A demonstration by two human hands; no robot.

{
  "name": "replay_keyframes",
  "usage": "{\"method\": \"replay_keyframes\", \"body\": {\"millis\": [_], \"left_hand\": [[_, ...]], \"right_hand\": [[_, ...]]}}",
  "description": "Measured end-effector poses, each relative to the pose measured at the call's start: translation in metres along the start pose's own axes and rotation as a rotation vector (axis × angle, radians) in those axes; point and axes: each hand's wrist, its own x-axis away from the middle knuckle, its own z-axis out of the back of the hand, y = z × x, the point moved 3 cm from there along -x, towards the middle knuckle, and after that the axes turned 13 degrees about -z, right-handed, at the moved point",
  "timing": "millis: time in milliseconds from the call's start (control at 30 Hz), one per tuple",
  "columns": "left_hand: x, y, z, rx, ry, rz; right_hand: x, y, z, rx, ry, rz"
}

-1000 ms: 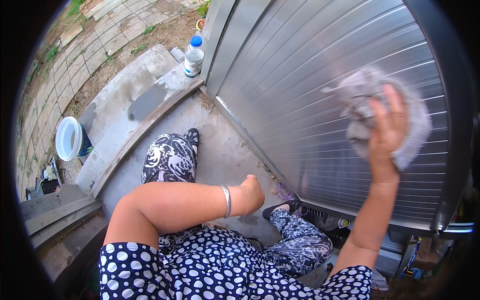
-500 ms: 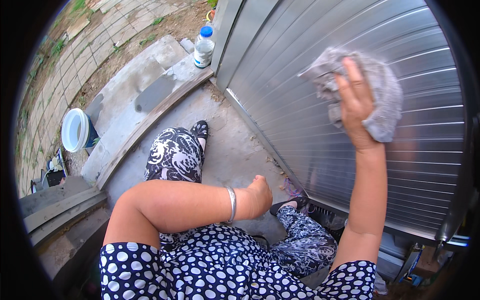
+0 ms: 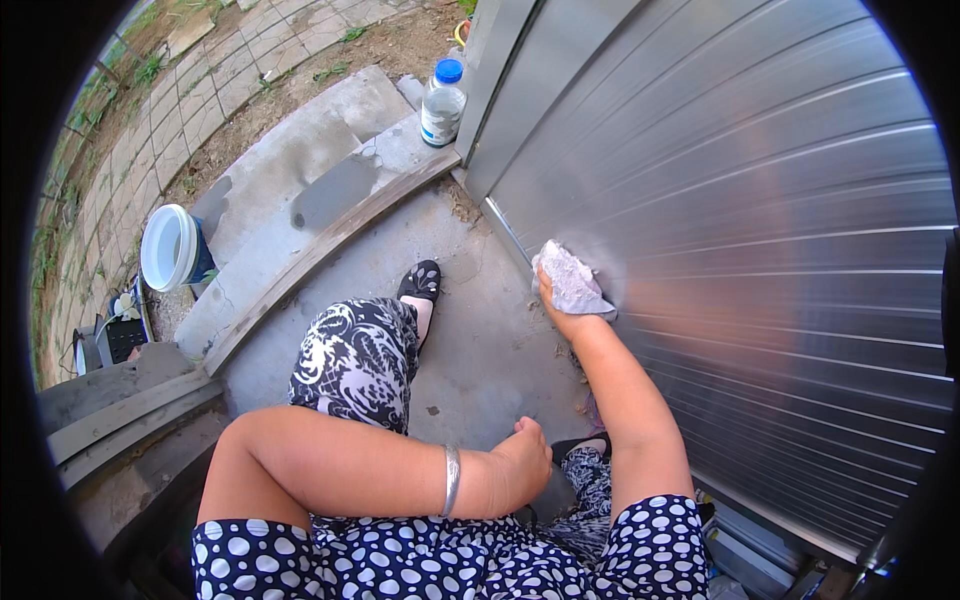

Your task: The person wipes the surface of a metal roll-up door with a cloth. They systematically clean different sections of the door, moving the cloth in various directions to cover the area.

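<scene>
My right hand (image 3: 558, 300) presses a bunched grey cloth (image 3: 568, 280) against the ribbed metal door (image 3: 760, 230). The cloth lies low on the panel, close to its bottom left edge. Most of the fingers are hidden by the cloth; only the near side of the hand shows. My left hand (image 3: 521, 462) is held in front of my body, closed in a loose fist with nothing seen in it. It touches nothing, and a silver bangle (image 3: 452, 480) circles that wrist.
A clear bottle with a blue cap (image 3: 443, 103) stands on the step by the door frame. To the left sits a white-rimmed bucket (image 3: 170, 248). A wooden sill (image 3: 330, 262) crosses the doorway, with concrete steps and paving beyond.
My right hand has carried the cloth down and left, from the upper panel to its lower left edge. My left hand has dropped slightly, still closed. The view has shifted a little.
</scene>
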Motion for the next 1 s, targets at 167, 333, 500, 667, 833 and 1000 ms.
{"method": "replay_keyframes", "body": {"millis": [167,333,500,667,833,1000], "left_hand": [[0.0,0.0,0.001,0.008,0.009,0.006],[-0.005,0.001,-0.001,-0.012,-0.023,-0.012],[-0.018,-0.008,-0.003,-0.034,-0.061,0.011],[-0.032,-0.021,-0.008,0.007,-0.07,0.098],[-0.045,-0.028,-0.02,0.015,-0.121,0.088],[-0.045,-0.025,-0.016,-0.002,-0.124,0.075]], "right_hand": [[-0.007,-0.018,-0.018,-0.133,-0.184,-0.164],[0.004,0.0,-0.02,0.027,0.04,-0.022],[0.036,-0.026,0.142,0.261,0.245,0.117],[0.08,-0.044,0.328,0.383,0.645,0.04],[0.131,-0.046,0.482,0.694,1.036,-0.038],[0.118,-0.038,0.477,0.645,1.081,0.03]]}}
